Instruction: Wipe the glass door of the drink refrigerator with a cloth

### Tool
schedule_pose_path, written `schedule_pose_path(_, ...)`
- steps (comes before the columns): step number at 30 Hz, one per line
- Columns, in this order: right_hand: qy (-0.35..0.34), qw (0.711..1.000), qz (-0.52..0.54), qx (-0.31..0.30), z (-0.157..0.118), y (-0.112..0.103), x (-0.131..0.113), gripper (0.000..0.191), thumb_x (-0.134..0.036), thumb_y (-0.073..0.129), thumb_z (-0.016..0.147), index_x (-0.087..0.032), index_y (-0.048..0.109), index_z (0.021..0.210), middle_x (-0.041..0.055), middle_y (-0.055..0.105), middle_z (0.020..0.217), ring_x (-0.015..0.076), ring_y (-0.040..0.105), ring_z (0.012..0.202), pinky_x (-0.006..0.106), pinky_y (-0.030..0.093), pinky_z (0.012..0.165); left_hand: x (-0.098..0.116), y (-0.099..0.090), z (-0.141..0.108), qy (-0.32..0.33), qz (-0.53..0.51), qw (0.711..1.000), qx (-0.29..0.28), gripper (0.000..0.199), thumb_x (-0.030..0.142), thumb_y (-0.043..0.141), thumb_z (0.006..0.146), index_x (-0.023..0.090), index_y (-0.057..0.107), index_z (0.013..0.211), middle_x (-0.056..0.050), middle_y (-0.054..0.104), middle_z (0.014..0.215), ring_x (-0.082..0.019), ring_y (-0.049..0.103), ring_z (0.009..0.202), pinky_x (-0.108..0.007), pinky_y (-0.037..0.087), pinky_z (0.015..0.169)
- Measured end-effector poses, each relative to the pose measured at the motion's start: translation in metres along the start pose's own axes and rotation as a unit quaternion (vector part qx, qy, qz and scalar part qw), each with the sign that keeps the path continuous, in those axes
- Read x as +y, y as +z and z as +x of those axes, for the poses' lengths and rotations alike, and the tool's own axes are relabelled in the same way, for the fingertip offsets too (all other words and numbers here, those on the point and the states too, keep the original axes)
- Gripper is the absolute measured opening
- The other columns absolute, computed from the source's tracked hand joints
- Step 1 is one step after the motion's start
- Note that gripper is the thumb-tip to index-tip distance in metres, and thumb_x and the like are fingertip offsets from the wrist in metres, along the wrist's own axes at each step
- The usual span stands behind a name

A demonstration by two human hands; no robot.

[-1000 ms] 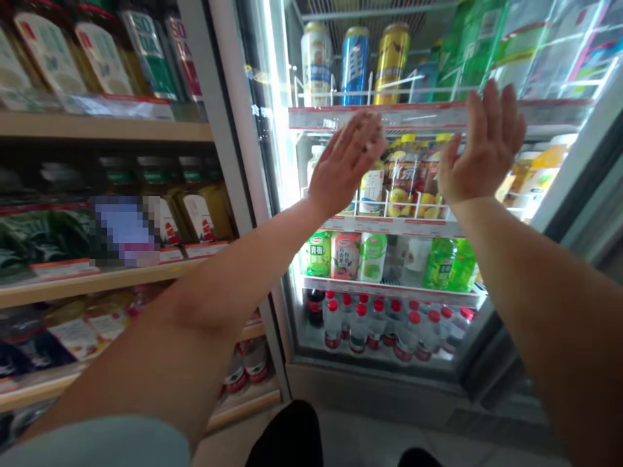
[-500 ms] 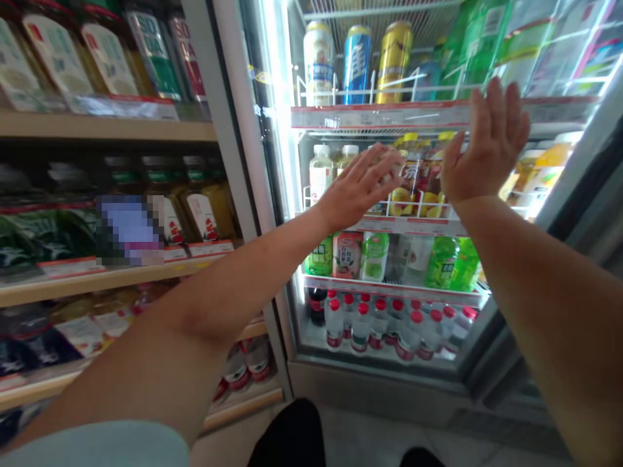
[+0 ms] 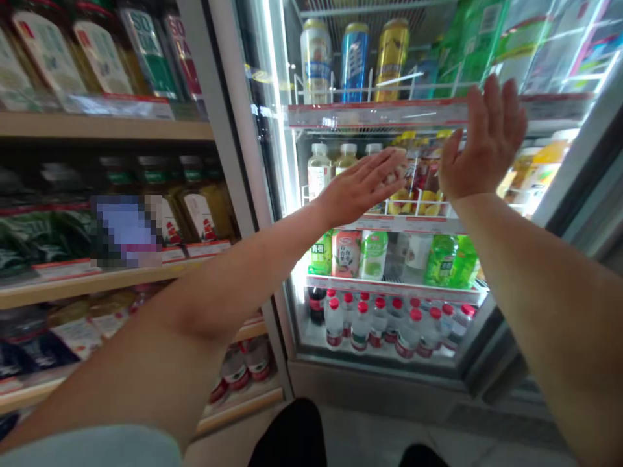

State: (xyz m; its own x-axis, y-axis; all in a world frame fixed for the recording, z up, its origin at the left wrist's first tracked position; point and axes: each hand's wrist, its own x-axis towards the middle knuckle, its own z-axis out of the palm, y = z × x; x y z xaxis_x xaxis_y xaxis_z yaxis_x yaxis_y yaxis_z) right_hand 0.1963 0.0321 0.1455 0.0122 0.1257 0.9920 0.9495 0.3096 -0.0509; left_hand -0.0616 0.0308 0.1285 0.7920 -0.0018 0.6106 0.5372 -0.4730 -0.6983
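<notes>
The wooden shelves have a gray post and a bright white light to their right, and gray floor below.

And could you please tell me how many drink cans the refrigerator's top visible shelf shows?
3: white can leftmost, blue can in the middle, gold can rightmost; others may be hidden behind.

A white light strip lit the fridge brightly; glare streaked its glass, while the wooden shelves looked dimmer.

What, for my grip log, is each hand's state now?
Left hand: open, pale material at its fingers; whether held, cannot be told.
Right hand: open, upright, nothing visible in it.
</notes>
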Motion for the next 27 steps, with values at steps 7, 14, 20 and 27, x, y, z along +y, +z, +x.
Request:
schedule_pose_path(7, 0.006, 1.000, 0.002, 0.010, -0.001, 0.000, -0.002, 0.073, -0.023, 0.047, 0.085, -0.020, 0.039, 0.158, 0.0048, 0.031, 0.167, 0.0295, 0.024, 0.156, 0.060, 0.020, 0.124, -0.027, -0.005, 0.012, -0.142, 0.042, 0.979, 0.142, 0.058, 0.002, 0.023, 0.101, 0.019, 0.041, 0.154, -0.010, 0.027, 0.168, -0.025, 0.011, 0.159, -0.050, 0.027, 0.128)
schedule_pose_path(14, 0.011, 1.000, -0.009, -0.007, -0.002, -0.006, -0.006, 0.070, -0.022, 0.045, 0.089, -0.019, 0.037, 0.158, 0.0055, 0.030, 0.168, 0.0292, 0.023, 0.157, 0.059, 0.021, 0.125, 0.019, 0.002, -0.009, 0.016, 0.008, 1.000, 0.000, 0.055, 0.006, 0.027, 0.105, 0.023, 0.033, 0.157, -0.007, 0.032, 0.166, -0.025, 0.015, 0.157, -0.055, 0.028, 0.124)
schedule_pose_path(20, 0.000, 1.000, -0.014, -0.006, -0.004, -0.009, -0.008, 0.065, -0.025, 0.040, 0.094, -0.020, 0.034, 0.159, 0.0056, 0.030, 0.168, 0.0278, 0.020, 0.158, 0.059, 0.021, 0.126, -0.033, -0.010, -0.010, -0.151, 0.017, 0.980, 0.127, 0.060, 0.008, 0.024, 0.103, 0.027, 0.034, 0.159, -0.005, 0.021, 0.170, -0.026, 0.007, 0.159, -0.052, 0.021, 0.130)
schedule_pose_path(27, -0.003, 1.000, 0.003, -0.007, -0.008, -0.012, -0.009, 0.062, -0.030, 0.034, 0.099, -0.032, 0.026, 0.161, -0.0014, 0.025, 0.169, 0.0247, 0.016, 0.159, 0.060, 0.018, 0.127, 0.010, -0.009, -0.038, 0.039, -0.002, 0.999, 0.000, 0.055, 0.008, 0.031, 0.105, 0.025, 0.033, 0.157, -0.005, 0.029, 0.168, -0.023, 0.014, 0.157, -0.051, 0.031, 0.125)
